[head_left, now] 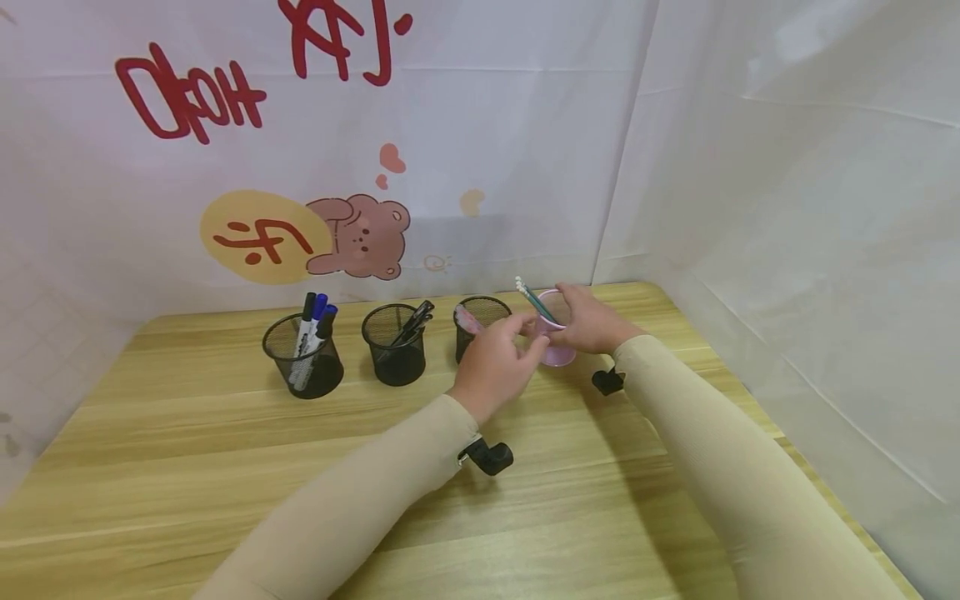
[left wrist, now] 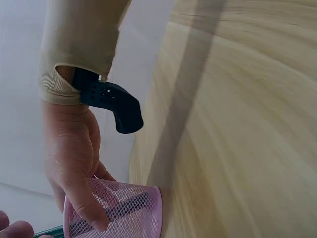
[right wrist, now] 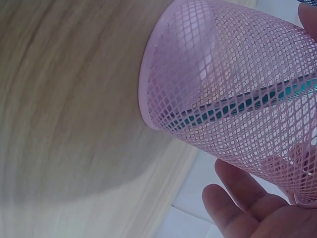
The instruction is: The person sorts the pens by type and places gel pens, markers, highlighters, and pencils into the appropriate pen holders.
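A pink mesh pen holder (head_left: 558,356) stands on the table at the right end of a row. My right hand (head_left: 592,321) grips it near the rim, with the thumb (left wrist: 88,206) along the front and other fingers (right wrist: 247,198) round the far side. Green pencils (head_left: 532,298) with white tips lean out of it to the left. My left hand (head_left: 493,367) is at the holder's left side, fingers loosely bent by the rim and pencils; whether they touch it is hard to tell. It partly hides a black mesh holder (head_left: 491,302) with something pink inside.
Further left stand a black mesh holder (head_left: 399,371) with black pens (head_left: 416,321) and another black mesh holder (head_left: 322,383) with blue and black markers (head_left: 311,329). A white printed curtain (head_left: 510,167) hangs behind the wood-grain table (head_left: 495,533) and along its right side.
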Motion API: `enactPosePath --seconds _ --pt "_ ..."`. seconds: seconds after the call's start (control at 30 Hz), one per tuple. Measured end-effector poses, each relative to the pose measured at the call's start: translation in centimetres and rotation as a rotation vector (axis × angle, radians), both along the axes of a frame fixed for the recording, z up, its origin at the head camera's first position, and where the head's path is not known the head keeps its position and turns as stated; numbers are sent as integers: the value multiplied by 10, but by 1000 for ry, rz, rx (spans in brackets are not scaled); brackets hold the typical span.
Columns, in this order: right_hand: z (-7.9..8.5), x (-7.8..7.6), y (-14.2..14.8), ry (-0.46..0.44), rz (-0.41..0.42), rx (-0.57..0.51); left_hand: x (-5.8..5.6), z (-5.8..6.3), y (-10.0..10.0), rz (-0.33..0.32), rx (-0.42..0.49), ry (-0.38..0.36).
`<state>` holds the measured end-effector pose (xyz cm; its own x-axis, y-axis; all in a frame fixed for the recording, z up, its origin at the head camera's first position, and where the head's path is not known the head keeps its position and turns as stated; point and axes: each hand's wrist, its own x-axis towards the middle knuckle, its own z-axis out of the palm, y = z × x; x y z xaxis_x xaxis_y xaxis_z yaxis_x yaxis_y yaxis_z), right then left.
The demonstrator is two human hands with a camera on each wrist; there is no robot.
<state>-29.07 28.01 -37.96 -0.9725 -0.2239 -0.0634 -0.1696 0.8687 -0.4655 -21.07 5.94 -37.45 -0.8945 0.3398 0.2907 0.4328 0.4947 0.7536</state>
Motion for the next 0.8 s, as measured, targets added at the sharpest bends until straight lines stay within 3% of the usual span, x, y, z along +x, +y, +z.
enactPosePath --seconds 0.3,0.47,0.8 --pt "7 1 0 -37 26 50 13 -2 -36 -127 -282 85" --pt "11 0 0 -56 48 104 18 -5 -62 -138 -397 88" --pt "13 -6 4 -81 73 196 31 -11 -113 -106 -524 87"
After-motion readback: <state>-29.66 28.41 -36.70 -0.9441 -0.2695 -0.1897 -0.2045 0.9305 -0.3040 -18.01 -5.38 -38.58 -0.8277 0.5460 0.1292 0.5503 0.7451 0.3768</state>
